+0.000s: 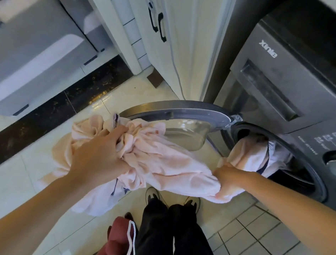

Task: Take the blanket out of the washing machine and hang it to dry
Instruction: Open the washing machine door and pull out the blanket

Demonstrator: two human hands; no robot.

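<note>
In the head view, the pink blanket (160,163) is halfway out of the washing machine (287,86). One end is inside the round opening of the drum (304,178), where it is in shadow and hard to follow. The rest stretches in the air to the left, in front of the open door (176,110), and some folds hang down toward the floor (30,156). A white part with dark lines shows at both ends; I cannot tell if it belongs to the blanket or is a separate piece.

The left hand (101,152) holds the bunched cloth from above. Its fingers (116,133) are curled into the folds and their tips are hidden. The right hand (227,176) grips the cloth just beside the opening. Its fingers are sunk into the fabric, so only the knuckles and the back of the hand show. Both forearms are cut off by the frame edges.

The labels on the front of the machine are blurred and too small to read. Below the blanket are two shoes (153,194) and black trousers (174,238). A dark red cloth (118,242) with white trim is cut off at the bottom edge. A white cupboard (169,47) with dark handles stands behind the door.
</note>
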